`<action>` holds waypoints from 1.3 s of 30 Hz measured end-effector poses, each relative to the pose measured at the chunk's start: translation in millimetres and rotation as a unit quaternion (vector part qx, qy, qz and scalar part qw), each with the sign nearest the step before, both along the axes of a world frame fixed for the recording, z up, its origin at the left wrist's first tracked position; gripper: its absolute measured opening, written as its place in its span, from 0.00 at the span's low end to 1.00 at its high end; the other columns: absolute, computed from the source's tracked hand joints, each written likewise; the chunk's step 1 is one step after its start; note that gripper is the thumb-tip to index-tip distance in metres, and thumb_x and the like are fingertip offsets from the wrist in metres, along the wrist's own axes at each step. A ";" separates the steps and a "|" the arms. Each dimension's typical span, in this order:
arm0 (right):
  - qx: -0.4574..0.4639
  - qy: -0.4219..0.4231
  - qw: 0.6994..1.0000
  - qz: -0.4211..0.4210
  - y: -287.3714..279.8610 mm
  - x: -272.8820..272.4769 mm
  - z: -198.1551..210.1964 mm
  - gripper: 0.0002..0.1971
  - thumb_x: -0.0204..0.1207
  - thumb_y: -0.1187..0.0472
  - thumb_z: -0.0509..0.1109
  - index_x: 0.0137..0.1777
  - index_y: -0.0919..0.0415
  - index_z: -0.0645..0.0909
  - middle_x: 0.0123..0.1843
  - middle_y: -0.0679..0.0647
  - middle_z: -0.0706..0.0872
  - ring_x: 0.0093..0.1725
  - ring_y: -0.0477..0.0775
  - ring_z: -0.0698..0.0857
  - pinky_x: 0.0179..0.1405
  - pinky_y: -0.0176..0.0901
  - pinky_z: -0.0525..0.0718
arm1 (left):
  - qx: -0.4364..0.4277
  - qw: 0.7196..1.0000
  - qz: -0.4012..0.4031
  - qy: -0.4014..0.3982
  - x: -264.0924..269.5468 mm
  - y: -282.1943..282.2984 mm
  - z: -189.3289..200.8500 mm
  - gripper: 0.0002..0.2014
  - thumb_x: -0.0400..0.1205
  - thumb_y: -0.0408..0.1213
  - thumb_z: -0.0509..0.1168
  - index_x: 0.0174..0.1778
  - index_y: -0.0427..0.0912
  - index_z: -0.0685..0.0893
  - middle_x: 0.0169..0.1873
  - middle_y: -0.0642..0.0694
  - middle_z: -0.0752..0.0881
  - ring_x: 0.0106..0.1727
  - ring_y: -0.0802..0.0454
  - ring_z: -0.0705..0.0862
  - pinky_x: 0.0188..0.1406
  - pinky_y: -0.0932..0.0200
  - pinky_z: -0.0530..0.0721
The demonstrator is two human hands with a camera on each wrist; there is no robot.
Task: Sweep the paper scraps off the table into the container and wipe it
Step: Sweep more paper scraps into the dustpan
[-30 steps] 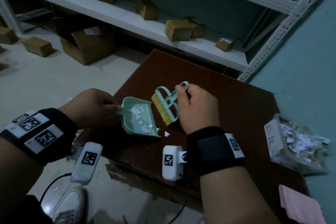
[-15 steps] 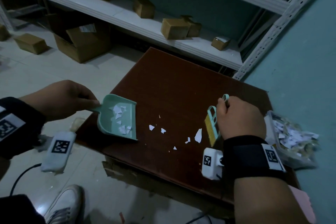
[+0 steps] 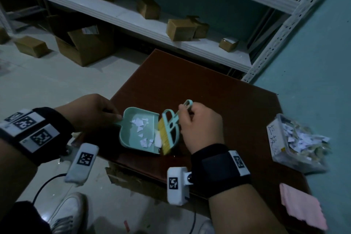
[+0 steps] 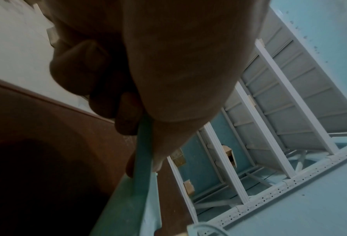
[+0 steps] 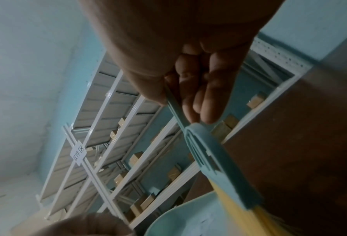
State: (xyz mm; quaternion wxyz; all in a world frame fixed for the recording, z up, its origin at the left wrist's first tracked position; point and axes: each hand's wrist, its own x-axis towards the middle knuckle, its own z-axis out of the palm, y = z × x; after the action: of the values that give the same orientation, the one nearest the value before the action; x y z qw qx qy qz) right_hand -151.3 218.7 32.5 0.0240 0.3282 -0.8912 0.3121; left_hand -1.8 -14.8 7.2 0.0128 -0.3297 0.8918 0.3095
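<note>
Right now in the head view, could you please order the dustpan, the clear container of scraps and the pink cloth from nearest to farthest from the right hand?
From the right hand:
1. Dustpan, just to its left, at the brush.
2. Clear container, off to its right by the table edge.
3. Pink cloth, at the near right corner.

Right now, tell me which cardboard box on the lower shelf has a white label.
The small box at the shelf's right end, nearest the upright post; the others there show plain brown.
</note>
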 end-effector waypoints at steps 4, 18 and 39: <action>-0.063 -0.012 0.997 0.031 -5.9 9.4 -2.4 0.19 0.86 0.43 0.64 0.37 0.51 0.82 0.32 0.47 0.87 0.30 0.45 0.89 0.29 0.55 0.89 | 0.018 1.000 -0.002 0.003 -2.6 5.0 -0.3 0.05 0.80 0.49 0.77 0.38 0.57 0.93 0.37 0.58 0.91 0.41 0.60 0.88 0.36 0.66 0.78; 0.064 0.103 0.992 -0.015 18.5 -18.1 9.4 0.18 0.87 0.45 0.62 0.36 0.51 0.76 0.30 0.47 0.83 0.30 0.46 0.84 0.32 0.53 0.89 | 0.109 0.992 0.045 0.047 13.8 -21.6 4.6 0.07 0.80 0.45 0.77 0.36 0.55 0.96 0.17 0.52 0.80 0.23 0.51 0.73 0.26 0.60 0.72; -0.146 -0.014 0.988 -0.042 -0.7 -8.3 0.4 0.15 0.83 0.44 0.65 0.38 0.50 0.81 0.32 0.48 0.88 0.30 0.45 0.89 0.29 0.54 0.91 | 0.086 0.996 0.004 0.038 18.6 -15.4 1.7 0.06 0.81 0.47 0.75 0.41 0.55 0.96 0.26 0.57 0.90 0.23 0.65 0.82 0.29 0.62 0.77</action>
State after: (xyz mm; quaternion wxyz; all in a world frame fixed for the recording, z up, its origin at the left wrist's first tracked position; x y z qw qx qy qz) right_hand -159.5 218.1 32.9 0.0721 0.2788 -0.8496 0.4418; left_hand 16.8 -30.2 8.9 0.0062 -0.3187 0.8604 0.3976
